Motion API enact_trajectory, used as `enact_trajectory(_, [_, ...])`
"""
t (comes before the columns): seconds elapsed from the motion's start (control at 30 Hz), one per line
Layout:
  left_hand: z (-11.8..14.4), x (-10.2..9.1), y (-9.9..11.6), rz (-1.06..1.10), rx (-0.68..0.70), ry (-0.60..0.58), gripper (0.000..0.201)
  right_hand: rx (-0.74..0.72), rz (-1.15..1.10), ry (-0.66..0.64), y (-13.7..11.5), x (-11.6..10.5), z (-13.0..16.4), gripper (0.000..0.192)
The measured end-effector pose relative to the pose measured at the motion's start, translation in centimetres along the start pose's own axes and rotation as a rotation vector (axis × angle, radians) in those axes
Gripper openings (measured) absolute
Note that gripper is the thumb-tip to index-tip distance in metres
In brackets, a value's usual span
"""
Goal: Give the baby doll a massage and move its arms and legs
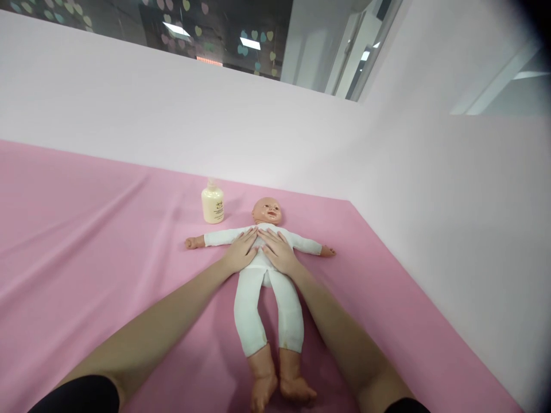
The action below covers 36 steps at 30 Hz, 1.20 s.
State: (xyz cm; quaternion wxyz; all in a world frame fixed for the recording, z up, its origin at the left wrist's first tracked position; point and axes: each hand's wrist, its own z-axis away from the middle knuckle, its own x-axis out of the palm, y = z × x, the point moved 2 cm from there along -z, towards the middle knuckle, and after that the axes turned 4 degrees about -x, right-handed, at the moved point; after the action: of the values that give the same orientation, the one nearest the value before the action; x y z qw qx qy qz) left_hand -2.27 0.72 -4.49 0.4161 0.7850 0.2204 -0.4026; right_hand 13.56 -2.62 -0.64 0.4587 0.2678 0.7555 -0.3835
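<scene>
On the pink sheet (86, 241) right in front of you lies the baby doll (267, 275), flat on its back, head pointing away from you, arms stretched out to both sides, legs toward you w/ bare feet nearest the bottom edge. It wears a white bodysuit.

Your left hand (243, 249) rests palm-down on the doll's chest, left of centre; fingers extended & flat, not gripping anything. Your right hand (279, 251) does the same on the right side of the chest, fingers spread flat, released. Fingertips of both hands nearly meet just below the doll's neck. Both forearms run in from the bottom corners, either side of the doll's legs; dark sleeves show at the frame edge.

Just beside the doll's head, on your left, a cream lotion bottle (212, 202) stands upright on the sheet, apart from the doll. White walls (451, 229) close off the sheet at back & right.
</scene>
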Motion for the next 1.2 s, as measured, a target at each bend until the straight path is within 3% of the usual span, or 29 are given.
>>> enact_trajectory(0.13, [0.0, -0.2, 0.2, 0.003, 0.03, -0.009, 0.052, 0.05, 0.012, 0.04, 0.3, 0.1, 0.0, 0.049])
enact_trajectory(0.37, [0.3, -0.7, 0.6, 0.095, 0.231, -0.058, 0.045, 0.206, 0.04, 0.083, 1.4, 0.7, 0.1, 0.05])
enact_trajectory(0.53, [0.2, -0.8, 0.7, 0.193, 0.164, -0.061, 0.043, 0.351, 0.074, 0.059, 0.7, 0.9, 0.9, 0.058])
enact_trajectory(0.77, [0.1, -0.2, 0.4, 0.151, 0.132, -0.046, 0.047, 0.418, 0.088, -0.045, -1.9, 1.1, 1.6, 0.066])
enact_trajectory(0.87, [-0.1, 0.2, 0.0, 0.159, 0.142, -0.025, 0.049, 0.373, 0.097, -0.078, -3.3, 1.2, 1.9, 0.069])
enact_trajectory(1.0, [-0.4, 0.2, -0.2, 0.202, 0.164, -0.003, 0.05, 0.18, 0.048, -0.107, -4.3, 1.1, 1.8, 0.07])
enact_trajectory(1.2, [-0.4, -0.8, 0.9, 0.236, 0.25, -0.034, 0.037, 0.005, -0.033, -0.038, -1.8, 0.4, 0.7, 0.05])
